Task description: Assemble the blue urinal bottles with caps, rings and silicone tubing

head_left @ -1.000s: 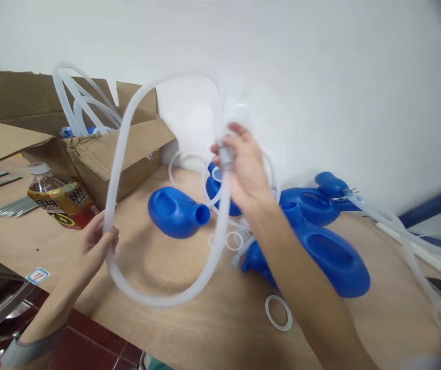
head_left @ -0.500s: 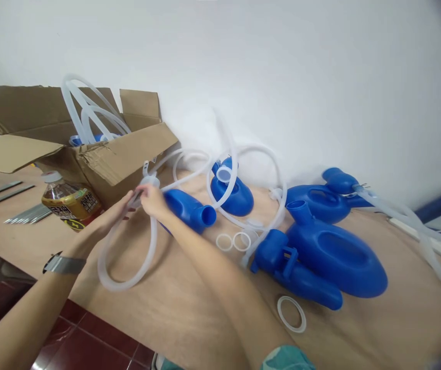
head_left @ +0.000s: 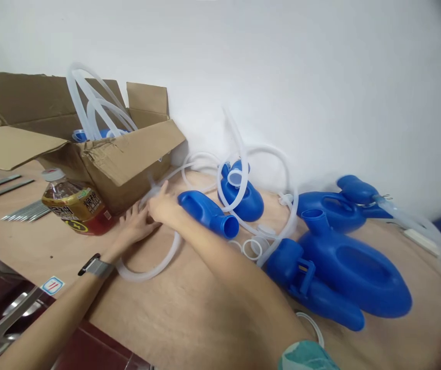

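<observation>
Left of centre, before the cardboard box, the right hand pinches the clear hose; the left hand lies beside it, fingers spread flat. The hose's loop rests on the table just below them, bottle further left

Bright, even light, soft shadows under the blue containers; wide-lens bending and dark vignette at the right corners; tubing at far right smeared by blur
</observation>
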Available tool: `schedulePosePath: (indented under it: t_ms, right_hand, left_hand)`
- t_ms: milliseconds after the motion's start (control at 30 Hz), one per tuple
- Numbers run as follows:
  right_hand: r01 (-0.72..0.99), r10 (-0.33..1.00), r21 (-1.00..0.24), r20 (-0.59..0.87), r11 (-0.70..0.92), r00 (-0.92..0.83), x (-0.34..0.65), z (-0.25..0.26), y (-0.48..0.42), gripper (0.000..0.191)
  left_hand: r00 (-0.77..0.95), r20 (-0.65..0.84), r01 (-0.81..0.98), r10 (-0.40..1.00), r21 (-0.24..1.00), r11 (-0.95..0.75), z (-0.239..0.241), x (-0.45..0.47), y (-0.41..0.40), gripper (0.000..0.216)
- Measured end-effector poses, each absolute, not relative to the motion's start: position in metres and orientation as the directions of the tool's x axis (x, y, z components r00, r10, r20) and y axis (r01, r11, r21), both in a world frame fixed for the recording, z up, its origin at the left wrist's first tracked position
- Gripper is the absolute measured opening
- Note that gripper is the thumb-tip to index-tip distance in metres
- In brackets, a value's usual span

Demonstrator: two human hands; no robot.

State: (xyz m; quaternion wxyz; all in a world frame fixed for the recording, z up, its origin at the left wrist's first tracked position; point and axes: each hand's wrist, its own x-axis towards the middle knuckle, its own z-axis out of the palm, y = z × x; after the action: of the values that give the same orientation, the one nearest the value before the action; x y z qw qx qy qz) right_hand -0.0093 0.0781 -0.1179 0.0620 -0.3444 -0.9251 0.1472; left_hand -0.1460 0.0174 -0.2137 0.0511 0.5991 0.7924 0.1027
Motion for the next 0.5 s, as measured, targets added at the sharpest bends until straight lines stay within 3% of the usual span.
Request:
schedulePosePath:
  t_ms: [167, 333, 433, 500]
  right_hand:
    - [0.744, 0.755, -0.144, 0.038, 0.653, -0.655, 0.050, -0.083, 0.060, 0.046]
    - [0.844, 0.845, -0.045, 0.033, 0.534, -0.533, 0.138, -0.065, 0.018, 0.077]
    - [0.820, 0.822, -0.113, -0.039, 0.561, -0.568, 0.183, -0.074, -0.002, 0.073]
    - [0.784, 0.806, -0.218, 0.020, 0.581, -0.591, 0.204, -0.087, -0.005, 0.073]
  left_hand:
    - [-0.264, 0.054, 0.951, 0.963, 0.180, 0.251, -0.212, -0.156, 0.028, 0.068]
    - [-0.164, 0.066, 0.972, 0.984, 0.179, 0.150, -0.206, -0.165, 0.042, 0.065]
    - [-0.086, 0.120, 0.980, 0.989, 0.190, 0.062, -0.203, -0.160, 0.047, 0.058]
    - [-0.028, 0.173, 0.977, 0.985, 0.212, -0.010, -0.198, -0.154, 0.048, 0.051]
